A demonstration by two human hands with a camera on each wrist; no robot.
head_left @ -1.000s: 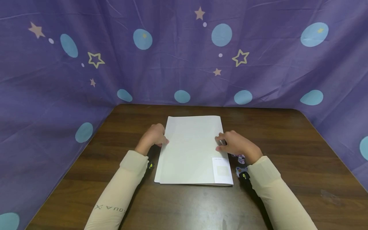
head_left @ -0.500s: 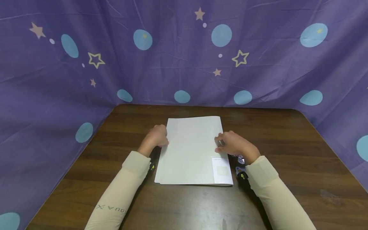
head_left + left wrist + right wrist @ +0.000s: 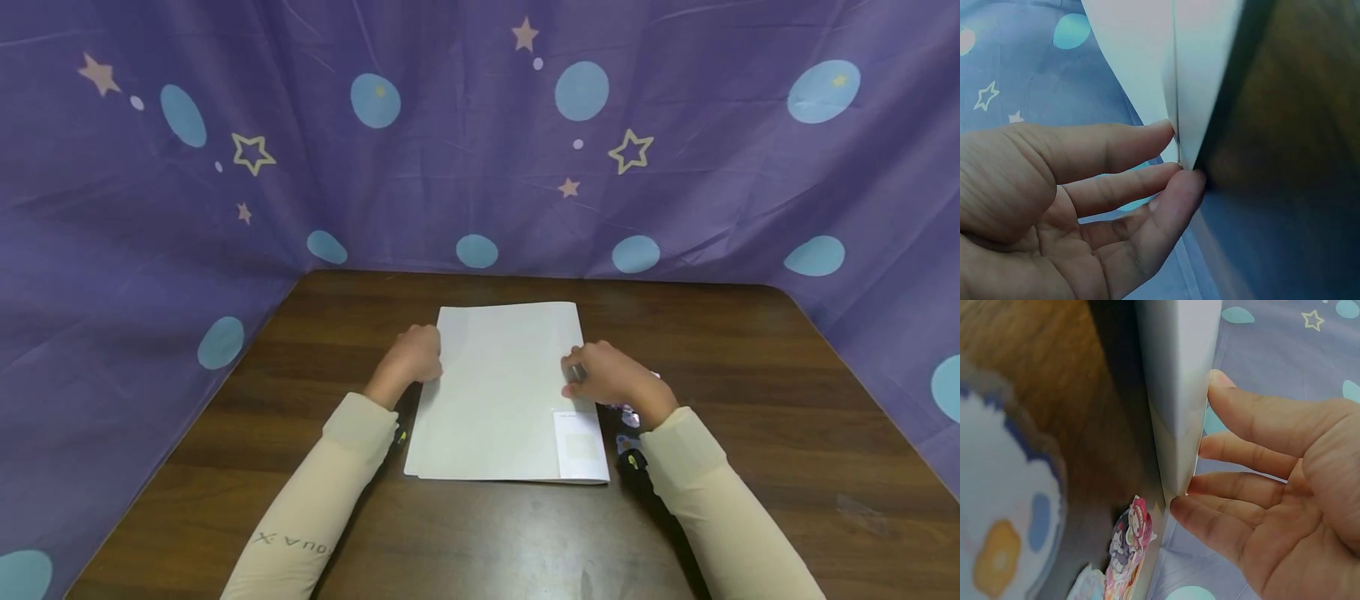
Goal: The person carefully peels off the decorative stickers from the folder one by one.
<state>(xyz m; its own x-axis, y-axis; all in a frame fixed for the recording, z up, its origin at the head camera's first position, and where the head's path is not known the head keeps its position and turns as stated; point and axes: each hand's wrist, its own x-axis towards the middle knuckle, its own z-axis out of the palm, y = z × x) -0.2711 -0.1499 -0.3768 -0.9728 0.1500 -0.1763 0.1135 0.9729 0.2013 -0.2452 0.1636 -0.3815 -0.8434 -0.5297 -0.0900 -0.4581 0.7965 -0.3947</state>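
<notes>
A white folder (image 3: 498,392) lies flat on the brown wooden table, with a small white label (image 3: 579,446) at its lower right corner. My left hand (image 3: 414,354) pinches its left edge. In the left wrist view, the thumb (image 3: 1129,147) is on the upper cover and a fingertip (image 3: 1185,187) meets the lower edge, where a thin gap shows between the layers. At the right edge is my right hand (image 3: 611,375). Its thumb (image 3: 1241,403) touches the top face, and its loosely bent fingers (image 3: 1216,525) rest along the folded side.
Colourful cartoon cutouts (image 3: 1129,540) lie on the table (image 3: 480,533) just right of the folder, partly hidden by the right wrist. A larger printed cutout (image 3: 1007,500) is close to the right wrist camera. Behind the table hangs a purple curtain (image 3: 420,192) with stars and blue dots.
My left hand has shifted slightly right and turned, so its thumb no longer shows in the head view. The right hand and the folder have barely moved.
</notes>
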